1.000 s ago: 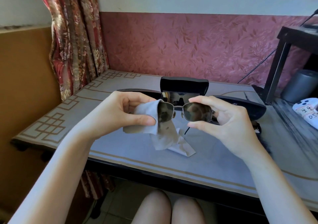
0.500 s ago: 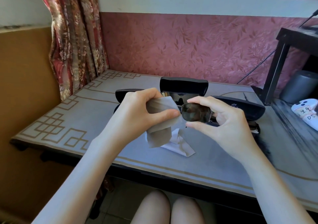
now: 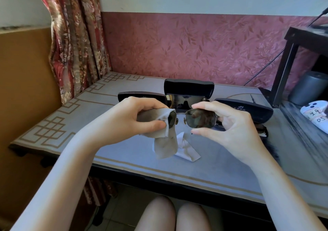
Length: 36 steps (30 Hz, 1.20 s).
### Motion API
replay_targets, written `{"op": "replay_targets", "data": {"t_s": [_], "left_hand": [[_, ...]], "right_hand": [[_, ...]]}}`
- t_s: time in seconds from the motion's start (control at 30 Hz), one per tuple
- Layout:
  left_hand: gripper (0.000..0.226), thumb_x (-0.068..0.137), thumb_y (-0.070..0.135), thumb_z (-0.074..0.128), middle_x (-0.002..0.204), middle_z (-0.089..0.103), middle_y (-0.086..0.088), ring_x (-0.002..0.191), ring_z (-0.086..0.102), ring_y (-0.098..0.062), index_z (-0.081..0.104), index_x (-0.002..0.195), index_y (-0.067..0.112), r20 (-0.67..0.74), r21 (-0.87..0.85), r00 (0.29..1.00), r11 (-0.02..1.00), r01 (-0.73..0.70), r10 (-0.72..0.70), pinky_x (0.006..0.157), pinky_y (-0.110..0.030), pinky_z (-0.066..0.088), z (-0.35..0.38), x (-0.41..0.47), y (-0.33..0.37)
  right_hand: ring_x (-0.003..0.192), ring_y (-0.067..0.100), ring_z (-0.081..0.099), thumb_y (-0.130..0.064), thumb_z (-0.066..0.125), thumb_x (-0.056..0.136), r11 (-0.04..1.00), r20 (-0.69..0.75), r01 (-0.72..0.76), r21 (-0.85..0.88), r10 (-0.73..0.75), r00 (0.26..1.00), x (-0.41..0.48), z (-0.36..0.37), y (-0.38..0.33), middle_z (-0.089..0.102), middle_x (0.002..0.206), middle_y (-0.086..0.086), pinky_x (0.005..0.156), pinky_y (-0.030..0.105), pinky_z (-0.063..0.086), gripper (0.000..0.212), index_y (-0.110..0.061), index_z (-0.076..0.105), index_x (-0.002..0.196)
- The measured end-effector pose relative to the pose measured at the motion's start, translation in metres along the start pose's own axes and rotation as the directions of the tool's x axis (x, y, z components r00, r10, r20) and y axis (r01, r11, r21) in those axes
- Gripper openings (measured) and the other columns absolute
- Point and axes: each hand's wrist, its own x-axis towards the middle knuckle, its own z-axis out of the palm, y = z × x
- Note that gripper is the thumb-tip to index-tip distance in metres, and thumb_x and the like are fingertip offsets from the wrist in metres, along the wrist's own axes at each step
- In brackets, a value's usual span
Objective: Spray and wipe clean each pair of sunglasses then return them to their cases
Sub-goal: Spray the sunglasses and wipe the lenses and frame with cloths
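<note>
Metal-framed sunglasses [image 3: 199,118] with dark lenses hang in the air over the table. My right hand [image 3: 234,129] pinches the right lens rim between thumb and fingers. My left hand [image 3: 134,122] presses a grey cloth [image 3: 164,138] around the left lens, which is mostly covered. Behind them an open black case [image 3: 189,89] holds another dark pair of sunglasses [image 3: 186,100]. A closed black case [image 3: 140,96] lies to its left and another black case [image 3: 248,109] to its right.
A crumpled white tissue [image 3: 186,148] lies on the grey patterned table [image 3: 124,152]. A black stand [image 3: 291,60] and a grey cylinder [image 3: 308,87] are at the right, with a white labelled object [image 3: 317,115] near the edge. A curtain [image 3: 76,41] hangs at the back left.
My left hand slid the cloth across the left lens towards the bridge, then back out to the outer side. The right hand kept its hold on the sunglasses.
</note>
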Motion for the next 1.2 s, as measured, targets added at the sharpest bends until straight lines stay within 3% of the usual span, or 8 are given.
{"op": "replay_targets", "data": {"t_s": [0.3, 0.43, 0.63, 0.77, 0.87, 1.0, 1.07, 1.2], "left_hand": [[0.011, 0.079, 0.026, 0.076, 0.081, 0.07, 0.005, 0.074, 0.064, -0.009, 0.069, 0.087, 0.024, -0.117, 0.089, 0.993, 0.996, -0.013, 0.023, 0.064, -0.026, 0.05, 0.015, 0.009, 0.0], [0.01, 0.079, 0.032, 0.074, 0.076, 0.069, 0.006, 0.065, 0.058, -0.002, 0.069, 0.083, 0.025, -0.157, 0.071, 0.987, 0.997, -0.016, 0.027, 0.059, -0.019, 0.044, 0.017, 0.011, 0.0], [0.009, 0.084, 0.021, 0.072, 0.085, 0.071, 0.008, 0.076, 0.064, -0.005, 0.069, 0.091, 0.024, -0.097, 0.077, 0.995, 0.997, -0.026, 0.034, 0.064, -0.017, 0.049, 0.012, 0.008, 0.001], [0.021, 0.083, 0.012, 0.072, 0.09, 0.071, 0.012, 0.082, 0.066, -0.002, 0.069, 0.098, 0.026, -0.038, 0.035, 0.999, 0.999, -0.033, 0.035, 0.068, -0.013, 0.05, 0.008, 0.002, 0.0], [0.03, 0.083, 0.006, 0.071, 0.096, 0.072, 0.011, 0.089, 0.068, -0.005, 0.068, 0.106, 0.026, 0.018, -0.007, 0.999, 0.999, -0.034, 0.034, 0.076, -0.016, 0.052, 0.001, -0.001, 0.0], [0.029, 0.082, 0.007, 0.072, 0.096, 0.073, 0.007, 0.089, 0.069, -0.006, 0.069, 0.106, 0.023, 0.023, -0.042, 0.999, 0.999, -0.022, 0.023, 0.077, -0.019, 0.055, -0.003, -0.002, -0.002], [0.024, 0.081, 0.01, 0.074, 0.094, 0.074, 0.007, 0.086, 0.069, -0.007, 0.07, 0.101, 0.022, -0.011, -0.047, 1.0, 0.998, -0.029, 0.029, 0.074, -0.018, 0.054, 0.0, -0.001, -0.003], [0.01, 0.08, 0.018, 0.076, 0.083, 0.072, 0.005, 0.075, 0.066, -0.005, 0.071, 0.089, 0.02, -0.075, 0.015, 0.997, 0.999, -0.033, 0.034, 0.066, -0.017, 0.05, 0.009, 0.006, -0.003]], "right_hand": [[0.099, 0.014, 0.062, -0.016, 0.082, 0.071, 1.0, -0.004, 0.003, -0.03, -0.003, 1.0, -0.003, 0.001, 0.002, 0.067, 0.099, -0.01, 0.097, 0.041, 0.047, 0.044, -0.038, 0.069, 0.106], [0.101, 0.013, 0.063, -0.011, 0.083, 0.071, 1.0, -0.009, 0.011, -0.028, -0.012, 1.0, -0.002, -0.001, 0.0, 0.068, 0.101, -0.014, 0.097, 0.04, 0.047, 0.046, -0.033, 0.068, 0.109], [0.103, 0.015, 0.064, -0.022, 0.085, 0.07, 1.0, -0.016, -0.012, -0.026, 0.012, 1.0, -0.002, -0.001, 0.001, 0.069, 0.102, -0.014, 0.101, 0.053, 0.042, 0.043, -0.037, 0.069, 0.107], [0.098, 0.013, 0.064, -0.012, 0.082, 0.069, 1.0, -0.007, -0.012, 0.006, 0.012, 1.0, -0.003, -0.001, 0.001, 0.069, 0.1, -0.011, 0.1, 0.042, 0.046, 0.045, -0.03, 0.069, 0.108], [0.099, 0.016, 0.064, -0.017, 0.081, 0.068, 1.0, 0.001, -0.011, 0.011, 0.011, 1.0, -0.004, -0.003, 0.002, 0.07, 0.099, -0.008, 0.1, 0.04, 0.046, 0.044, -0.028, 0.07, 0.109], [0.096, 0.014, 0.064, -0.015, 0.081, 0.069, 1.0, 0.016, -0.011, 0.018, 0.011, 1.0, -0.002, -0.003, 0.0, 0.069, 0.097, -0.006, 0.096, 0.032, 0.047, 0.044, -0.028, 0.069, 0.109], [0.096, 0.013, 0.063, -0.015, 0.082, 0.071, 1.0, 0.02, -0.013, 0.013, 0.013, 1.0, -0.002, -0.002, 0.0, 0.068, 0.098, -0.005, 0.097, 0.035, 0.046, 0.043, -0.032, 0.069, 0.108], [0.103, 0.016, 0.062, -0.038, 0.079, 0.073, 0.996, 0.022, -0.015, -0.09, 0.017, 1.0, -0.003, 0.001, 0.002, 0.067, 0.104, -0.01, 0.103, 0.056, 0.036, 0.039, -0.041, 0.067, 0.109]]}}
